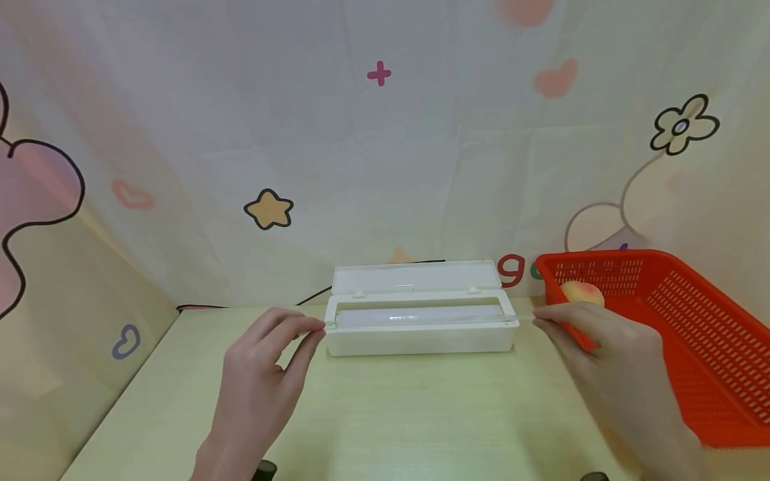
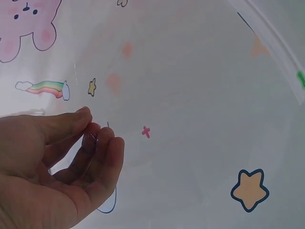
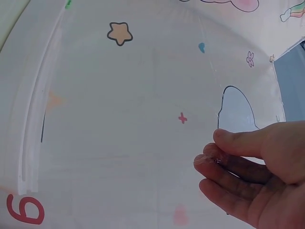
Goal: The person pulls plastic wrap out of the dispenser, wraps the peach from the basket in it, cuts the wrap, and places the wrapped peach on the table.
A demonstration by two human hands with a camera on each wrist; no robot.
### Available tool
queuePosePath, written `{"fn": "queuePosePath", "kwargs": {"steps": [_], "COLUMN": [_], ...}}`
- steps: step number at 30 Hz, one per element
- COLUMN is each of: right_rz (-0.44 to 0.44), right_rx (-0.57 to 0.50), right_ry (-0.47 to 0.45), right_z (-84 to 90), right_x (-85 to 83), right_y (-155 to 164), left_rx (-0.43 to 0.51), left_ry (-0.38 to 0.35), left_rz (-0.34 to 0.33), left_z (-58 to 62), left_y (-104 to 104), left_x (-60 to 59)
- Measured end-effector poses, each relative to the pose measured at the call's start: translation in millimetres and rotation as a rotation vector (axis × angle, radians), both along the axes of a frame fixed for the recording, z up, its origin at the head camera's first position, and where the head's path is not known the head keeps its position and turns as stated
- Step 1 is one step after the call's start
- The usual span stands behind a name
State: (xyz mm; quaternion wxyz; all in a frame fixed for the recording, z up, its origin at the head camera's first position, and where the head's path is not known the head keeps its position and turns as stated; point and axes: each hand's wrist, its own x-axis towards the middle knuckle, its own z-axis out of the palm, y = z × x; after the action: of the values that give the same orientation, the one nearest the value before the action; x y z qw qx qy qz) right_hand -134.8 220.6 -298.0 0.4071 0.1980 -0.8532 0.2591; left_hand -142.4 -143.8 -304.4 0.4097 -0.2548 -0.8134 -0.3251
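Left hand: the left hand (image 1: 265,364), lower centre-left of the head view, is pinching the left corner of the film (image 1: 421,319) between thumb and curled fingertips, right at the left end of the box (image 1: 421,334).
Right hand: the right hand (image 1: 607,354), lower right of the head view, is pinching the film's right corner just off the right end of the box.
Wrist views: both are showing thumb against fingers, the left hand (image 2: 71,162) and the right hand (image 3: 252,176) each closing on a thin clear edge that is barely showing against the backdrop.
Film: it is lying as a pale strip along the open slot of the box, stretching between the two hands, mid-frame.
Box: it is sitting on the counter (image 1: 391,414) with its lid (image 1: 415,277) standing open behind, centred between the hands.
Doing it well: I judge that both pinches should be pulling evenly and level, keeping the sheet taut so it is not wrinkling or clinging to itself; the box may be sliding forward if the pull is too sharp.
Basket: the red basket (image 1: 692,334) is standing at the right edge, touching or just behind the right hand, with a peach (image 1: 581,292) inside.
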Motion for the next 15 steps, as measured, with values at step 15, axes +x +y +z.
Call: {"fn": "queuePosePath", "kwargs": {"steps": [15], "right_rz": [-0.005], "right_rx": [0.032], "right_ry": [0.056], "right_z": [4.2], "right_x": [10.8], "right_y": [2.3], "left_rx": [0.017], "left_ry": [0.004], "left_rz": [-0.015], "left_z": [4.6], "left_y": [-3.0], "left_x": [12.0]}}
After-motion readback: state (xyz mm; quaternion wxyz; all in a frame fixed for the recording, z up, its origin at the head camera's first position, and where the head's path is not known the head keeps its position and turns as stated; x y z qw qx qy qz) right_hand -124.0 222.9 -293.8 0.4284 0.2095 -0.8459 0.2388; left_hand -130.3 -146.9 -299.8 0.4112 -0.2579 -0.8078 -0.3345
